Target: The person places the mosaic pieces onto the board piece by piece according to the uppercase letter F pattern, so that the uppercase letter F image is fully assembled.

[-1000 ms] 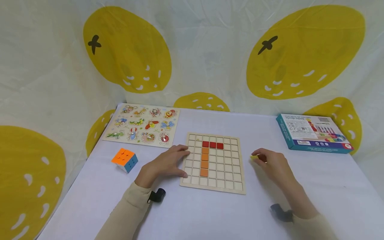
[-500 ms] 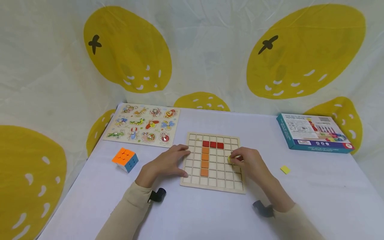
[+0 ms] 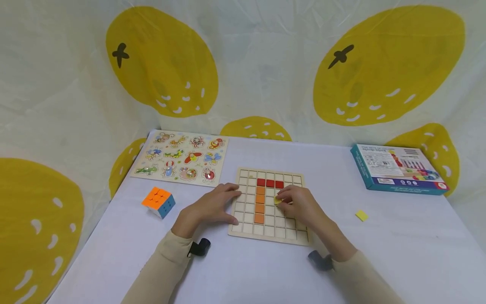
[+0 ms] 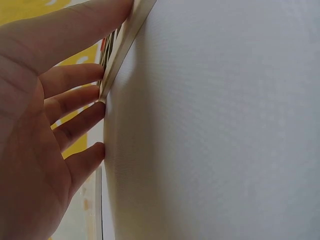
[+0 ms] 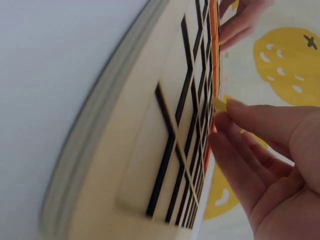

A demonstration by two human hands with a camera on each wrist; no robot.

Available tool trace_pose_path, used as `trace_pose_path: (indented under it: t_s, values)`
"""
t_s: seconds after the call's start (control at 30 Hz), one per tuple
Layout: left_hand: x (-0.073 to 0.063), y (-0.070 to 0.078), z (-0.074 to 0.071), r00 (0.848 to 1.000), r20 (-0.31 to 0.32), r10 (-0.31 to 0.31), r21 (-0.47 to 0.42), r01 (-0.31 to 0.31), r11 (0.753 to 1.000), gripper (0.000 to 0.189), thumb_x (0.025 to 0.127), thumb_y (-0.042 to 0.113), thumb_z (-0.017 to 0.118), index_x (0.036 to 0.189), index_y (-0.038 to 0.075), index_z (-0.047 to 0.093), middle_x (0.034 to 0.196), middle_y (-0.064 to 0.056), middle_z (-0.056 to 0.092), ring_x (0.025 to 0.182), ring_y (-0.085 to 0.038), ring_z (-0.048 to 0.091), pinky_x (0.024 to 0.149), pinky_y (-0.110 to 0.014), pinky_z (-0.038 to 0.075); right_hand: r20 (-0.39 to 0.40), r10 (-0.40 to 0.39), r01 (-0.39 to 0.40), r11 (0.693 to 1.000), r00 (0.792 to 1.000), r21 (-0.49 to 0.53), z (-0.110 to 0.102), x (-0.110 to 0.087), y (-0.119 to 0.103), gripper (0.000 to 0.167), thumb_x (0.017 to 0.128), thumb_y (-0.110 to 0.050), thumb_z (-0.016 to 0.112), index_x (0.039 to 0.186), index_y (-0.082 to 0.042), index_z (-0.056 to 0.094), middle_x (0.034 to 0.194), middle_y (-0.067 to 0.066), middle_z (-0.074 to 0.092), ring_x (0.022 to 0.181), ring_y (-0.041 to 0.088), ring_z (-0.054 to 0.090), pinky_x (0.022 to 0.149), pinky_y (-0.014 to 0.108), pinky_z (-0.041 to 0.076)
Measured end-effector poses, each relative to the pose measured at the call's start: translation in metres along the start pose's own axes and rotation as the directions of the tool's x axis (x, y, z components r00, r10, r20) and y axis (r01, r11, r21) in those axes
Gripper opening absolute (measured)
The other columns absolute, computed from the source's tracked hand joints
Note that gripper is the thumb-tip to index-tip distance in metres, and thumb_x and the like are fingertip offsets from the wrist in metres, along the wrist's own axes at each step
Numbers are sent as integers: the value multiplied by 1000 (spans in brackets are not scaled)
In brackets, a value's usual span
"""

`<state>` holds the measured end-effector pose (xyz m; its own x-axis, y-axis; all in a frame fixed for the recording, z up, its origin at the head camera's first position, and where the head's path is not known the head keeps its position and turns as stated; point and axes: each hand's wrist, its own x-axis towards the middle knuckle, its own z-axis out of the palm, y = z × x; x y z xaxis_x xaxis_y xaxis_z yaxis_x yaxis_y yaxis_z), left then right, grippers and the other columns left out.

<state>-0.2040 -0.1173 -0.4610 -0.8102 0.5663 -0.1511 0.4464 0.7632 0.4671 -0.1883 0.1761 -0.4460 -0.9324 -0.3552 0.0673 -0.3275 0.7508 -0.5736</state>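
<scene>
A wooden grid board (image 3: 269,240) lies flat on the white table. Set in it are a row of red tiles (image 3: 270,183) and a column of orange tiles (image 3: 260,208) below the row's left end. My left hand (image 3: 206,207) rests at the board's left edge, thumb and fingers spread and touching the rim, as the left wrist view also shows. Between thumb and fingertips my right hand (image 3: 303,207) pinches a small yellow square tile (image 5: 219,105), close over the cells right of the orange column. This hand hides part of the board's right side.
Another yellow tile (image 3: 362,215) lies on the table to the right. A puzzle cube (image 3: 158,202) sits at the left, with an insect peg puzzle (image 3: 180,158) behind it. At the back right lies a toy box (image 3: 398,169). A patterned cloth (image 3: 265,63) hangs behind the table.
My right hand has moved left from beside the board to over its middle, carrying the pinched yellow tile. The other yellow tile on the table has come into view. My left hand has stayed put.
</scene>
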Motion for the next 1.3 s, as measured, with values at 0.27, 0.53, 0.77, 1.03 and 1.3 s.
trace_pose_path:
  t_s: [0.27, 0.53, 0.77, 1.03, 1.3]
  values:
    - [0, 1, 1, 1000, 4, 1, -6, -1, 1000, 88, 76, 47, 88, 149, 13, 53, 163, -6, 40, 149, -27, 40, 120, -44, 42, 13, 43, -43, 999, 999, -28, 8, 7, -4, 17, 83, -6, 82, 100, -5, 81, 101, 8, 79, 90, 18, 73, 83, 37, 63]
    - [1, 2, 0, 1000, 1, -2, 0, 2, 1000, 89, 76, 47, 88, 149, 12, 53, 163, -7, 40, 148, -26, 40, 120, -43, 42, 17, 83, -83, 997, 996, -8, 7, 8, -7, 18, 81, -4, 83, 99, -5, 81, 101, 8, 79, 87, 16, 71, 80, 34, 62]
    - [1, 2, 1, 1000, 1, -2, -6, 2, 1000, 88, 76, 47, 88, 149, 12, 53, 163, -7, 40, 148, -27, 40, 120, -44, 42, 24, 107, -107, 994, 994, -16, 10, 12, -7, 20, 80, -8, 86, 99, -6, 82, 97, 7, 80, 82, 13, 70, 78, 32, 62]
    - [1, 1, 1, 1000, 3, -1, -1, 1, 1000, 89, 76, 47, 88, 149, 12, 53, 163, -6, 39, 149, -27, 40, 120, -44, 42, 38, 143, -142, 989, 989, -39, 9, 17, -11, 18, 79, -7, 86, 97, -6, 82, 93, 7, 80, 79, 13, 69, 75, 28, 61]
    - [1, 0, 0, 1000, -6, 3, 1, -3, 1000, 89, 75, 46, 89, 149, 12, 53, 163, -7, 40, 149, -27, 39, 121, -43, 41, 34, 125, -123, 991, 992, -44, 11, 18, -14, 16, 80, -7, 85, 96, -6, 82, 92, 7, 80, 78, 13, 67, 73, 27, 59]
